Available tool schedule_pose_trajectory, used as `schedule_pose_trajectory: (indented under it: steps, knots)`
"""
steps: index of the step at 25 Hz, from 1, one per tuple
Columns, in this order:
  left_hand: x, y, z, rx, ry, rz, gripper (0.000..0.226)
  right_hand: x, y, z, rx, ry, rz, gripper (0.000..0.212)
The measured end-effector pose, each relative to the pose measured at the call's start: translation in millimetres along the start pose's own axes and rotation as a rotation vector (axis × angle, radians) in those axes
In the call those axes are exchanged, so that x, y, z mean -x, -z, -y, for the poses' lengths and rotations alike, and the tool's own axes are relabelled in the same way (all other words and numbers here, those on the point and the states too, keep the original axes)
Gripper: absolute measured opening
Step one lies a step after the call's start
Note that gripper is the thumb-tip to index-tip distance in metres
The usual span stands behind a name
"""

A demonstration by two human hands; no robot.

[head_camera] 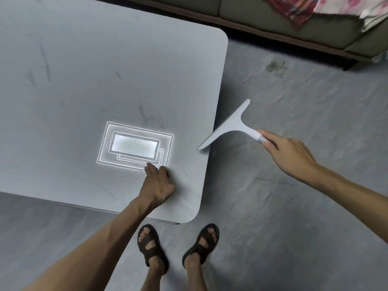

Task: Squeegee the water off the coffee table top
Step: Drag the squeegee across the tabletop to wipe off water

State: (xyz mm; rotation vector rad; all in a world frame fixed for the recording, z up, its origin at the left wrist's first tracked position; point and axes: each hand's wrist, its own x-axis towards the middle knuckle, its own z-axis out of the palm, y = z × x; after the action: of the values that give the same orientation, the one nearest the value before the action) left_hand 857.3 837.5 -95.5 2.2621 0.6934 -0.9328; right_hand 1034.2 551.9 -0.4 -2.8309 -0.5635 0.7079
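Where the right grip (pixel 288 157) holds the squeegee (pixel 232 125), its handle tip is hidden.

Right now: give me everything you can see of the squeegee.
The squeegee is pale grey, T-shaped and looks like one piece of plastic: a long blade bar and a short handle. The right hand holds it, fingers pinching the handle's end. The bar runs diagonally, mostly over the floor. Its lower tip overlaps the right edge of the table; whether it touches the top cannot be told.
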Motion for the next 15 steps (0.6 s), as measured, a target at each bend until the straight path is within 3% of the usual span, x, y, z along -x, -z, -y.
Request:
schedule_pose_trajectory:
  steps: [4,8,15]
  knots:
    - [0.6,-0.7,1.6,0.006,-0.003,0.012,0.042,-69.5,6.4,62.8,-0.209,-0.061,-0.008,0.032]
    - [-0.5,-0.8,2.4,-0.002,-0.002,-0.042,0.048,-106.1,-10.0,112.7,-0.354,-0.17,-0.014,0.042]
    - [9.3,5.3,13.8,0.029,-0.093,-0.037,0.029,25.2,-70.6,107.4,-0.233,-0.045,0.044,0.056]
